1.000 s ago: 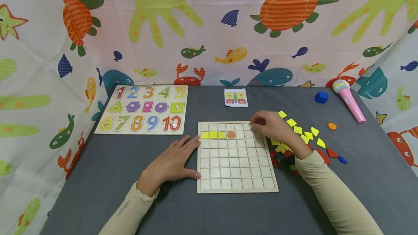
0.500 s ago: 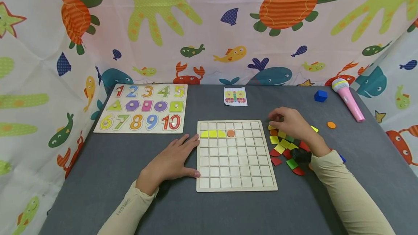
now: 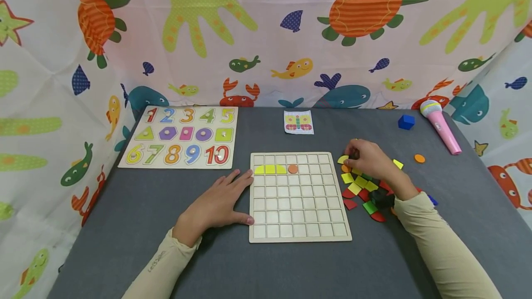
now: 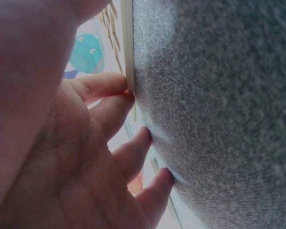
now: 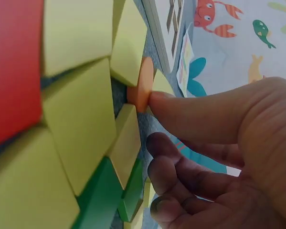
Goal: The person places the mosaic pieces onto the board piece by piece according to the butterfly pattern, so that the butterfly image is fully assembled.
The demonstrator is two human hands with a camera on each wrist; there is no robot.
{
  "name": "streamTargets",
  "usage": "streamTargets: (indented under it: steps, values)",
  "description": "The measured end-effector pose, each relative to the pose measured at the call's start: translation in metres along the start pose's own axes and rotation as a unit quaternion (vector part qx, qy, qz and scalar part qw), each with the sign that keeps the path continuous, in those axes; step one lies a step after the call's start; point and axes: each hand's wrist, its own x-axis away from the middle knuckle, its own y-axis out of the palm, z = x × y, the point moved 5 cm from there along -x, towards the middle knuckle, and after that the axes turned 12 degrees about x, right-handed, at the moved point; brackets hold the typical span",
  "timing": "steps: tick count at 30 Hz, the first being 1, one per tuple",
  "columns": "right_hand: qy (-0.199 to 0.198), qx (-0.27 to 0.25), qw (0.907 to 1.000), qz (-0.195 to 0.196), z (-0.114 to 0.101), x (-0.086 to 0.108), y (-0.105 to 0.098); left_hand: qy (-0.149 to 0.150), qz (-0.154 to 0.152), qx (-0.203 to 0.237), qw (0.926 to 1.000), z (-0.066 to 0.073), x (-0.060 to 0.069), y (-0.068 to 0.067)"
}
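Observation:
In the head view my left hand rests at the left edge of a wooden grid board, its fingers spread. The left wrist view shows fingertips touching the board's edge and the grey cloth. The board's second row holds three yellow pieces and an orange disc. Right of the board, my right hand is over a pile of coloured pieces. In the right wrist view its thumb touches a loose orange disc, while the other visible fingers curl loosely, apart from the thumb. Yellow pieces surround the disc.
A butterfly pattern card lies behind the board. At the back left is a number and shape puzzle. A blue cube, a pink toy microphone and another orange disc lie toward the right. A printed cloth hangs behind.
My right hand has moved right from the board's upper right corner to the pile, then slightly lower among the pieces. The left hand has stayed at the board's edge.

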Motion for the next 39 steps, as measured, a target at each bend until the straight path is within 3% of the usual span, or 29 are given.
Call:
streamTargets:
  steps: [4, 14, 28, 39]
  values:
    - [0.010, -0.011, 0.9997, 0.020, -0.003, 0.000, 0.000, 0.000, -0.001, 0.002, 1.0000, 0.000, 0.000, 0.000]
    - [-0.017, -0.047, 0.9972, 0.057, -0.027, -0.005, 0.000, 0.000, 0.000, -0.003, 1.0000, -0.001, 0.000, 0.001]
    - [-0.085, -0.070, 0.9928, 0.047, -0.065, -0.015, 0.014, 0.001, 0.002, -0.005, 1.0000, -0.001, -0.001, 0.001]
    - [-0.130, -0.071, 0.9889, 0.011, -0.082, -0.021, 0.022, -0.007, -0.001, -0.003, 1.0000, -0.002, -0.001, 0.001]
